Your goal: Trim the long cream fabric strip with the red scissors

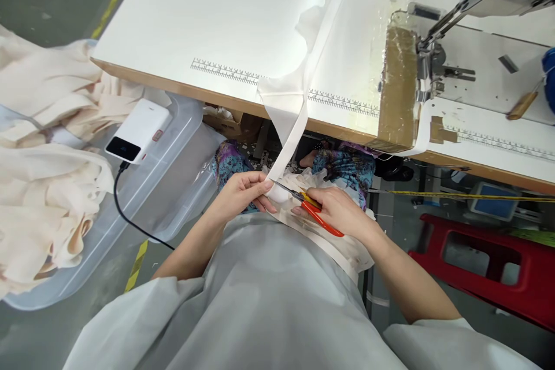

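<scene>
White fabric strip (289,137) hangs off the table edge (182,84) down to the left hand (243,193), pinched tight btw thumb n fingers. Right hand (342,214) is clamped on orange thread snips (310,208), blades just right of that pinch. Imo keep strip taut, cut close.

Bright, even overhead light washes out the white worktop (208,17); shadows are soft, focus sharp, edges bent by wide-angle distortion.

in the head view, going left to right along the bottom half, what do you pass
cream fabric pile → white power bank → left hand → orange thread snips in the right hand → red plastic stool
</scene>
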### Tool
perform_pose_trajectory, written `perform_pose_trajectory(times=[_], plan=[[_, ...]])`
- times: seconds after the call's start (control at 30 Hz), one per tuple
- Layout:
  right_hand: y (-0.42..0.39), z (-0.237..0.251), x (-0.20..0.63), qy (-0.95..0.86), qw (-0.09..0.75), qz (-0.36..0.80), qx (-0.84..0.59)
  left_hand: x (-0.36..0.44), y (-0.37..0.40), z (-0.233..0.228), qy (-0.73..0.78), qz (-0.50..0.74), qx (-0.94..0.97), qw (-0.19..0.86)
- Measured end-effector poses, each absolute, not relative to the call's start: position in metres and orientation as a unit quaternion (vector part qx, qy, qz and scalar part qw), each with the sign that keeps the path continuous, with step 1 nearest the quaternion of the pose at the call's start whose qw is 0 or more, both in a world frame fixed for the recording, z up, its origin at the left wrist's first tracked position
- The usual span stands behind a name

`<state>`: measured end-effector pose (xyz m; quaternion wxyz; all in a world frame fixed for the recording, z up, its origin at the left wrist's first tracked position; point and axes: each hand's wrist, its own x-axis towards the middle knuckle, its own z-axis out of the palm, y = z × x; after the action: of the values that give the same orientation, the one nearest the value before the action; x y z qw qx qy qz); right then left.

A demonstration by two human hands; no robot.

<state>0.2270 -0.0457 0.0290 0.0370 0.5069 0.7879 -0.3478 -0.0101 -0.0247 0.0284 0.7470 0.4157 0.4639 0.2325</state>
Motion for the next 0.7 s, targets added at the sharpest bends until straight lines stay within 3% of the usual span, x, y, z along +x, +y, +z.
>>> perform_pose_trajectory(times=[0.43, 0.7], plan=[[-0.038, 0.034, 0.213, 0.805, 0.062, -0.285, 0.517, -0.013, -0.023, 0.027, 0.454, 0.227, 0.402, 0.762], [-0.039, 0.025, 0.227, 0.782, -0.008, -0.349, 0.516, -0.012, -0.020, 0.021, 0.465, 0.210, 0.414, 0.754]])
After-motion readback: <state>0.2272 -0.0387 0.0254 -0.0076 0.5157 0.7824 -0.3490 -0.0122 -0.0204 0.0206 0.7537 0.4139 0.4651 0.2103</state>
